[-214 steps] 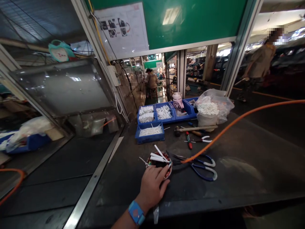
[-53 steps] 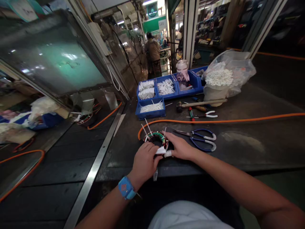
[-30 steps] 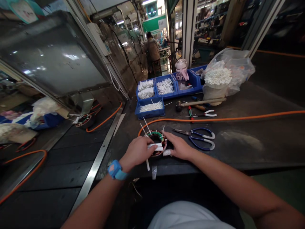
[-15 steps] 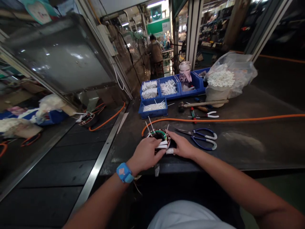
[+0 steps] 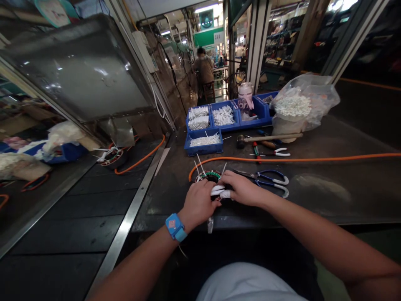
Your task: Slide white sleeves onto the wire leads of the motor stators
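A ring-shaped motor stator (image 5: 209,174) with a green band and dark windings lies near the bench's front edge. Thin white cable ties (image 5: 201,164) stick up from its rim. My left hand (image 5: 202,198) curls round the stator's near left side, its fingertips hidden by the hand. White sleeves (image 5: 216,190) lie across the near side, between both hands. My right hand (image 5: 241,188) closes on these sleeves from the right, its white-wrapped thumb against them; the exact grip is partly hidden. Blue-handled scissors (image 5: 271,177) lie just beyond my right hand.
Blue bins (image 5: 205,144) of white sleeves and ties stand at the back. A mallet (image 5: 266,138), pliers (image 5: 282,152) and an orange hose (image 5: 300,159) lie behind the stator. A plastic bag (image 5: 294,104) stands at back right. Another stator (image 5: 112,156) sits at left. A person (image 5: 205,69) sits far off.
My right hand has shifted inward over the stator, its thumb now against the white sleeves. The sleeves are drawn closer between both hands. The view has shifted slightly.
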Action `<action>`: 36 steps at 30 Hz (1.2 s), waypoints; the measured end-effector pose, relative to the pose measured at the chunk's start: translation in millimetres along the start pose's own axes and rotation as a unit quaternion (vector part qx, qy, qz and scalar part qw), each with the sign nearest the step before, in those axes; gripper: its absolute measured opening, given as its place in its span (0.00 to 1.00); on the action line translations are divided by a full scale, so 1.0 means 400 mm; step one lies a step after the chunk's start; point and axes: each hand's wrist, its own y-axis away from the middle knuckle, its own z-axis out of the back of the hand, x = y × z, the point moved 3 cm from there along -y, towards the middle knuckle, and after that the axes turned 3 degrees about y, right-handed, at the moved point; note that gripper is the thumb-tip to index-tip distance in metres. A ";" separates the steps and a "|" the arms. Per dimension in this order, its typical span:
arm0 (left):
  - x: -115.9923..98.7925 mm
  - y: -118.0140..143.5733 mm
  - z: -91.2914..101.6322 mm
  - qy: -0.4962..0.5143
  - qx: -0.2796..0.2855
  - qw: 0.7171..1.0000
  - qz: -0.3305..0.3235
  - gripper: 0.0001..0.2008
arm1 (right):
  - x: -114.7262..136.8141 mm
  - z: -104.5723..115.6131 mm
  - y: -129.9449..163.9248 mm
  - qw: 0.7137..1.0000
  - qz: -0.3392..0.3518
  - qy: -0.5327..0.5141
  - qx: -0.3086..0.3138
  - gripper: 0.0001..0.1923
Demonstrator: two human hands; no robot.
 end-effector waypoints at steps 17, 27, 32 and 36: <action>0.127 0.002 0.052 0.061 0.048 0.977 -0.199 0.09 | 0.010 0.058 -0.077 0.981 0.025 0.090 0.169 0.09; 0.061 0.037 -0.032 0.138 -0.065 0.984 -0.088 0.11 | -0.058 0.074 -0.137 0.956 0.082 0.067 0.275 0.12; 0.049 0.041 -0.035 0.138 -0.091 0.983 -0.074 0.11 | -0.063 0.074 -0.146 0.962 0.053 0.114 0.244 0.11; 0.040 0.042 -0.029 0.152 -0.102 0.982 -0.053 0.13 | -0.056 0.080 -0.095 0.974 0.042 0.109 0.192 0.11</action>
